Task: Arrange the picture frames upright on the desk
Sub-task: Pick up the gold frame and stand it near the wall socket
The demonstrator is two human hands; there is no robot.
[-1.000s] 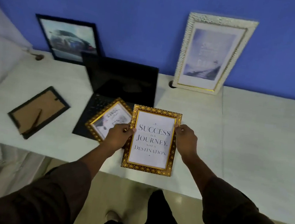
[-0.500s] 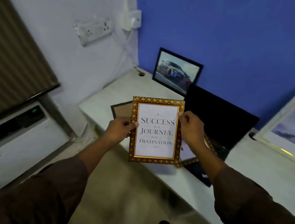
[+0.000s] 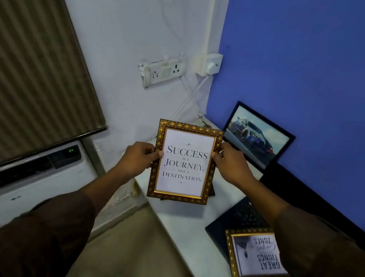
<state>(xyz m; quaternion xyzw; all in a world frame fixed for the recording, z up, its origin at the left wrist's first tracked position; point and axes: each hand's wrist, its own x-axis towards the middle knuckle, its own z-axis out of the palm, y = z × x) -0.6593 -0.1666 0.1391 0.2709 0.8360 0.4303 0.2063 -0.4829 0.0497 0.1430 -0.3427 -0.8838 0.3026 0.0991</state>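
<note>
Hands first, in the head view: the left hand (image 3: 139, 159) and the right hand (image 3: 231, 164) are set apart, each pinching one side edge of the gold "Success is a Journey" frame (image 3: 184, 162), thumbs on the front border. That two-sided grip likely keeps the print facing the person and the frame vertical, ready to be stood rather than laid flat.

Taking the held frame as landmark: it sits between the two hands, raised over the left end of the white desk (image 3: 185, 232), whether touching it I cannot tell. Behind it to the right, a black car-photo frame (image 3: 257, 135) already leans against the blue wall (image 3: 310, 62). Below it to the right, a second gold frame (image 3: 256, 258) lies flat on a dark laptop (image 3: 247, 216), its text upside down, so it is not yet stood up. Above it to the left hangs a socket strip (image 3: 161, 72).
</note>
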